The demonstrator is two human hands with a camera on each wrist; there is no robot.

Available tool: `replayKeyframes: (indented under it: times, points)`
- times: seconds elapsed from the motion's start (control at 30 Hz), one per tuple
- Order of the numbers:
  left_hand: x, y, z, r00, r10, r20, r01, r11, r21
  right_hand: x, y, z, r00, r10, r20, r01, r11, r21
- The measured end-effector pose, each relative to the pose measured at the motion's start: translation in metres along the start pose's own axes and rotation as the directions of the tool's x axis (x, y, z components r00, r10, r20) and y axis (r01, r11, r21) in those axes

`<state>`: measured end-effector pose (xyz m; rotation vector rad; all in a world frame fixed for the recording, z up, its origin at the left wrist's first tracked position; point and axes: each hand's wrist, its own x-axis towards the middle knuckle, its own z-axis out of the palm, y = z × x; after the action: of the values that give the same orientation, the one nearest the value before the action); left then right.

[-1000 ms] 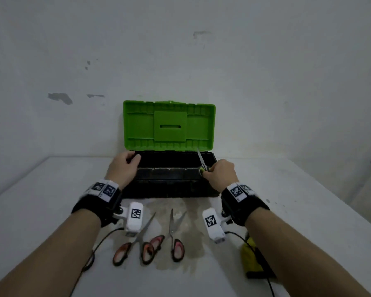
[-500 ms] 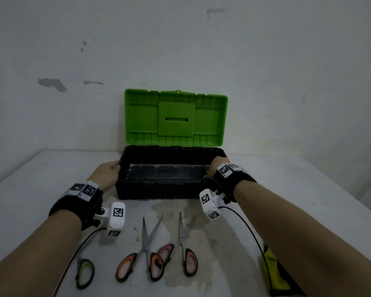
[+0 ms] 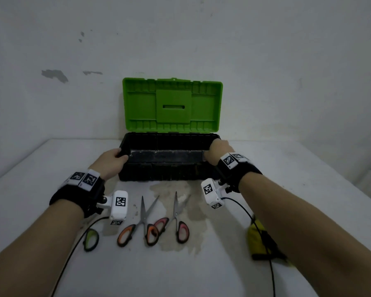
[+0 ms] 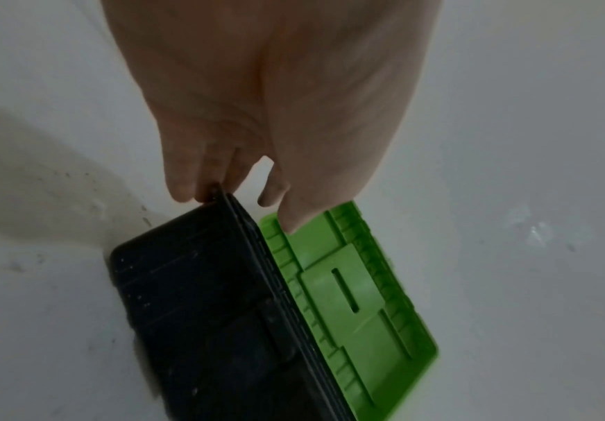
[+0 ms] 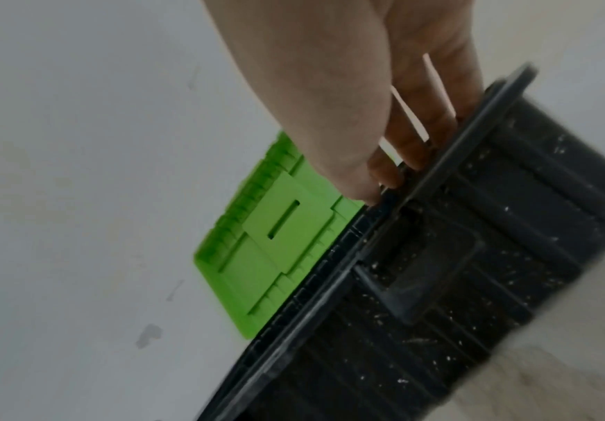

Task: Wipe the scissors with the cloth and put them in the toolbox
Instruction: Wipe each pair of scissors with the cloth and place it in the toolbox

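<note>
The black toolbox [image 3: 165, 170] stands against the wall with its green lid [image 3: 171, 106] upright. My left hand [image 3: 120, 154] grips its left end, thumb over the rim. My right hand [image 3: 215, 149] grips the right end. In the left wrist view my left hand [image 4: 229, 188] touches the rim corner of the toolbox [image 4: 200, 313]. In the right wrist view my right hand [image 5: 394, 171] curls over the toolbox [image 5: 456, 256] rim. Orange-handled scissors [image 3: 142, 219], pink-handled scissors [image 3: 176, 219] and a green scissor handle [image 3: 91, 240] lie in front of the box. The yellow cloth [image 3: 257, 239] lies under my right forearm.
The white table [image 3: 308, 189] has a stained patch [image 3: 186, 232] in front of the box. A bare wall [image 3: 266, 61] stands right behind the lid. Cables [image 3: 247, 213] run from both wrist cameras across the table.
My right hand held green-handled scissors over the box; now it grips the right end and those scissors are out of sight. My left hand slid from the front rim to the left end.
</note>
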<state>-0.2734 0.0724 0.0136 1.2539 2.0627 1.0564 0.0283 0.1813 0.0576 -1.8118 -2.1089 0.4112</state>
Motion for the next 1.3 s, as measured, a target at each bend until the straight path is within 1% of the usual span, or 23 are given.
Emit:
replayKeyframes:
  times: [0.07, 0.13, 0.17, 0.2, 0.23, 0.3, 0.37, 0.43, 0.5, 0.6, 0.63, 0.7, 0.83, 0.93, 1.0, 1.1, 1.2, 1.3]
  points:
    - [-0.027, 0.012, 0.004, 0.998, 0.022, -0.050, -0.014, 0.988, 0.157, -0.026, 0.010, -0.012, 0.999, -0.022, -0.037, 0.024, 0.999, 0.031]
    - [-0.058, 0.025, 0.013, 0.991, 0.075, -0.108, -0.032, 0.935, 0.354, -0.060, 0.025, -0.022, 0.998, -0.038, -0.041, 0.041, 0.997, 0.069]
    - [-0.075, 0.032, 0.021, 0.987, 0.113, -0.116, -0.058, 0.915, 0.400, -0.078, 0.034, -0.025, 0.999, -0.031, -0.044, 0.035, 0.996, 0.084]
    - [-0.091, 0.038, 0.031, 0.984, 0.147, -0.100, -0.094, 0.908, 0.408, -0.095, 0.045, -0.028, 0.999, -0.024, -0.049, 0.028, 0.995, 0.093]
    - [-0.105, 0.043, 0.041, 0.982, 0.179, -0.060, -0.142, 0.908, 0.394, -0.112, 0.056, -0.030, 0.998, -0.014, -0.053, 0.019, 0.995, 0.096]
    - [-0.130, 0.047, 0.063, 0.977, 0.201, 0.069, -0.212, 0.911, 0.355, -0.140, 0.078, -0.032, 0.997, 0.007, -0.075, -0.002, 0.997, 0.074]
    - [-0.147, 0.045, 0.079, 0.970, 0.172, 0.173, -0.227, 0.897, 0.380, -0.160, 0.099, -0.030, 0.995, 0.045, -0.089, -0.043, 0.999, 0.022]
    - [-0.156, 0.040, 0.090, 0.966, 0.141, 0.215, -0.227, 0.860, 0.456, -0.174, 0.116, -0.027, 0.993, 0.071, -0.098, -0.077, 0.996, -0.051]
    - [-0.162, 0.037, 0.097, 0.967, 0.101, 0.233, -0.219, 0.799, 0.561, -0.184, 0.131, -0.021, 0.992, 0.099, -0.084, -0.108, 0.987, -0.116]
    - [-0.168, 0.036, 0.102, 0.967, 0.066, 0.247, -0.223, 0.690, 0.688, -0.190, 0.142, -0.011, 0.990, 0.136, -0.045, -0.141, 0.977, -0.158]
    - [-0.168, 0.037, 0.104, 0.967, 0.063, 0.248, -0.226, 0.663, 0.713, -0.190, 0.144, -0.009, 0.988, 0.147, -0.046, -0.152, 0.976, -0.158]
    - [-0.168, 0.036, 0.106, 0.967, 0.062, 0.247, -0.229, 0.636, 0.737, -0.187, 0.145, -0.007, 0.987, 0.154, -0.049, -0.160, 0.975, -0.157]
    - [-0.162, 0.034, 0.107, 0.966, 0.060, 0.252, -0.232, 0.631, 0.740, -0.174, 0.145, -0.007, 0.980, 0.198, -0.007, -0.197, 0.968, -0.157]
    - [-0.157, 0.032, 0.109, 0.958, 0.089, 0.271, -0.261, 0.657, 0.708, -0.165, 0.143, -0.008, 0.973, 0.230, -0.001, -0.227, 0.957, -0.182]
    - [-0.155, 0.032, 0.110, 0.948, 0.085, 0.306, -0.283, 0.664, 0.693, -0.160, 0.144, -0.006, 0.969, 0.245, 0.009, -0.238, 0.950, -0.201]
    - [-0.151, 0.032, 0.111, 0.936, 0.060, 0.347, -0.303, 0.639, 0.707, -0.155, 0.145, -0.005, 0.972, 0.234, 0.023, -0.223, 0.949, -0.223]
    - [-0.146, 0.033, 0.112, 0.935, 0.063, 0.349, -0.313, 0.609, 0.728, -0.153, 0.144, -0.006, 0.978, 0.204, 0.039, -0.190, 0.954, -0.231]
    - [-0.143, 0.032, 0.110, 0.919, 0.059, 0.390, -0.334, 0.641, 0.691, -0.155, 0.142, -0.008, 0.983, 0.183, 0.026, -0.174, 0.964, -0.201]
